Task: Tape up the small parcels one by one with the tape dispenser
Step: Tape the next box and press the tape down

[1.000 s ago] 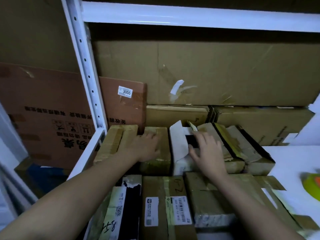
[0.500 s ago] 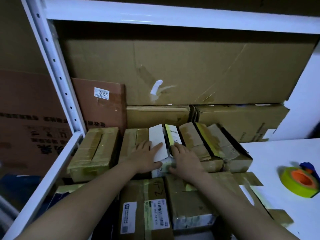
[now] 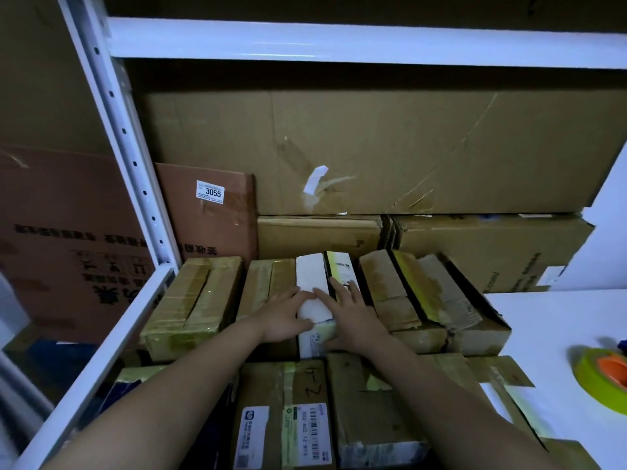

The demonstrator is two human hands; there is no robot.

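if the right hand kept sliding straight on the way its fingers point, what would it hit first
Probably the low brown carton standing behind the row; the right hand points up along the white parcel toward it, though depth is unclear.

A white metal shelf frame [image 3: 129, 184] stands at left. Behind it leans a reddish-brown carton [image 3: 84, 232] with a label reading 3055 [image 3: 210, 194]. A large creased cardboard box [image 3: 373, 147] rests on two flatter boxes at the back.

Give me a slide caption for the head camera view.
Both hands, left and right, press on a white parcel among taped cartons; the tape dispenser waits on the table.
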